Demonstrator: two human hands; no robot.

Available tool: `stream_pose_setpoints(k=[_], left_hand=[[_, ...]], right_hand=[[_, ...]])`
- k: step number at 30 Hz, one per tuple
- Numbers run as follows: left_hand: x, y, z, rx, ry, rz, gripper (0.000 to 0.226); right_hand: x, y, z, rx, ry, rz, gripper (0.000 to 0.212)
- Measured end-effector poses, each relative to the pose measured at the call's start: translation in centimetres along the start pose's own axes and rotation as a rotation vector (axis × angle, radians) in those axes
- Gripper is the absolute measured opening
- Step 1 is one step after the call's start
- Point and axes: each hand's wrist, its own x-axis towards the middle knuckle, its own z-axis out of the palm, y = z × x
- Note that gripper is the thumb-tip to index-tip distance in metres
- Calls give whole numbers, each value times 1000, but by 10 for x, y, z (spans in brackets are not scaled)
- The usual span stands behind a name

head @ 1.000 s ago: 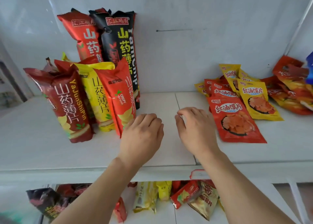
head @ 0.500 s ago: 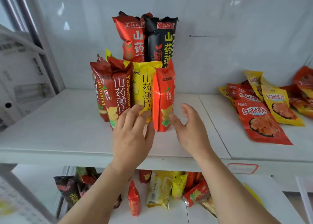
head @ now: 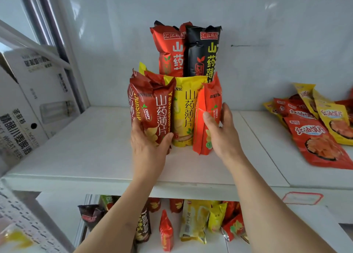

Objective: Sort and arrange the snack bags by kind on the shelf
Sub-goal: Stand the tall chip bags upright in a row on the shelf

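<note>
Two hands' grips clamped: left hand (head: 149, 147) on dark-red bag (head: 154, 111), right hand (head: 223, 132) on orange bag (head: 207, 119).

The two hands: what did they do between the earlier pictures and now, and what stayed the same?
Both hands went forward from the bare shelf to the standing bags. The left hand now grips the dark red bag; the right hand grips the orange-red bag. The yellow bag between them and the flat packets on the right stayed put.

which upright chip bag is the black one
The black bag at the back right, beside the tall red bag; the front three are dark red, yellow and orange.
</note>
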Motion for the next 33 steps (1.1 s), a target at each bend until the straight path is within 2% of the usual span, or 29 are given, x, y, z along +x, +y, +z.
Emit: stream_pose_setpoints(k=[4, 5, 8, 10, 12, 14, 17, 19, 21, 26, 29, 33], left_hand=[[9, -9, -5, -89, -118, -74, 100], [11, -12, -6, -99, -145, -88, 99], [17, -20, -10, -91, -236, -105, 95], [21, -23, -13, -65, -283, -87, 91], [23, -24, -17, -41, -322, -69, 84], [23, -24, -22, -63, -352, -83, 78], [22, -23, -33, -128, -397, -137, 69], [19, -20, -43, -118, -423, -141, 68], [15, -17, -55, -86, -424, -143, 67], [7, -16, -94, -56, -387, -187, 67], [3, -21, -123, -12, -338, -184, 64], [8, -28, -161, 27, -268, -198, 65]], right_hand=[[4, -6, 10, 55, 81, 20, 17], [2, -10, 12, 47, 99, 23, 15], [-1, -14, 18, -18, 177, 25, 22], [-4, -12, 20, -85, 213, 17, 46], [-7, -10, 22, -130, 223, 30, 58], [-14, -15, 26, -133, 245, 47, 54], [-25, -24, 33, -76, 311, 70, 35], [-31, -31, 38, -27, 307, 73, 44], [-37, -37, 43, -8, 298, 58, 58], [-50, -54, 63, 31, 257, -18, 75], [-56, -63, 84, 29, 198, -47, 75], [-61, -81, 118, 43, 150, -74, 63]])
